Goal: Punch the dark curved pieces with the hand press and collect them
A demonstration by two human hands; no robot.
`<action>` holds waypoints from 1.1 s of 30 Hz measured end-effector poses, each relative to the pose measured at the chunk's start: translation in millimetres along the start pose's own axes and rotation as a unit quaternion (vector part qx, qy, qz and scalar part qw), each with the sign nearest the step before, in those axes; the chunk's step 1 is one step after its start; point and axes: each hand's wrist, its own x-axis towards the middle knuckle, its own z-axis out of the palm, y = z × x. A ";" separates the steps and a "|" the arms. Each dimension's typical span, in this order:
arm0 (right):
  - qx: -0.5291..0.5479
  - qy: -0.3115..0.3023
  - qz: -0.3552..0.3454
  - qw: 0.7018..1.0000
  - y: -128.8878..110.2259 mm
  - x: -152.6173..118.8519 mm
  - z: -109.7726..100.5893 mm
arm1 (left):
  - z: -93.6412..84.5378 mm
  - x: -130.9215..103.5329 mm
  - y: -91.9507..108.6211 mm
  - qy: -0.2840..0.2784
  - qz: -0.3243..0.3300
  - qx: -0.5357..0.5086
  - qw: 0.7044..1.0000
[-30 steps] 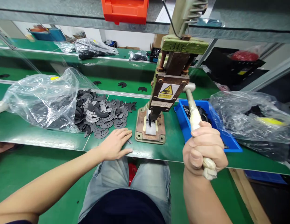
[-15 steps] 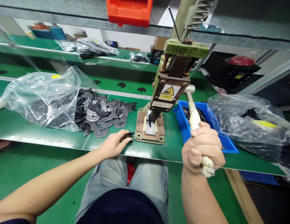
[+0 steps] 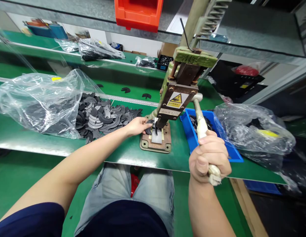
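My left hand [image 3: 139, 126] pinches a dark curved plastic piece [image 3: 149, 127] at the left side of the hand press [image 3: 176, 98]. The piece is beside the small metal fixture [image 3: 156, 137] on the press's base plate [image 3: 144, 144]; a narrow dark part stands in that fixture under the ram. My right hand [image 3: 210, 156] is wrapped around the tape-covered lever [image 3: 201, 126] of the press. To the left of the base lies a heap of dark curved pieces [image 3: 103, 118], spilling from a clear plastic bag [image 3: 39, 102].
A blue bin [image 3: 189, 133] with dark parts stands right of the press, beside another clear bag [image 3: 256, 131]. An orange bin [image 3: 139, 14] hangs at the shelf edge [image 3: 88, 21] overhead. A few loose curved pieces [image 3: 125, 89] lie on the green surface behind.
My left hand has moved forward and right from the bench's front edge to the press fixture, carrying the curved piece. My right hand stays on the lever. The view has shifted slightly.
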 end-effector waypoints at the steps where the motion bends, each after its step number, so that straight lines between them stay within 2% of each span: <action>1: -0.001 0.002 -0.001 1.000 0.0 0.1 0.6 | -0.6 1.4 0.4 -0.007 0.003 -0.002 1.000; 7: 0.002 0.013 -0.004 1.000 1.7 -0.4 2.1 | -6.5 2.5 4.8 -0.079 0.010 -0.030 0.996; 18: -0.005 0.053 0.012 0.999 0.8 -0.5 9.7 | -7.2 13.4 -1.5 -0.078 -0.024 -0.033 0.996; 22: -0.006 0.084 0.001 0.996 1.6 1.0 14.7 | -7.9 18.4 -2.7 -0.076 -0.064 -0.008 0.995; 25: -0.005 0.082 0.001 0.997 2.0 1.4 14.3 | -7.3 20.3 -0.1 -0.081 -0.092 0.000 0.992; 29: -0.003 0.069 0.005 0.998 3.5 -2.0 12.2 | -6.4 21.7 7.2 -0.092 -0.145 -0.015 0.985; 33: 0.023 0.098 -0.021 0.995 6.0 6.2 16.7 | -5.7 19.6 14.1 -0.098 -0.203 -0.037 0.974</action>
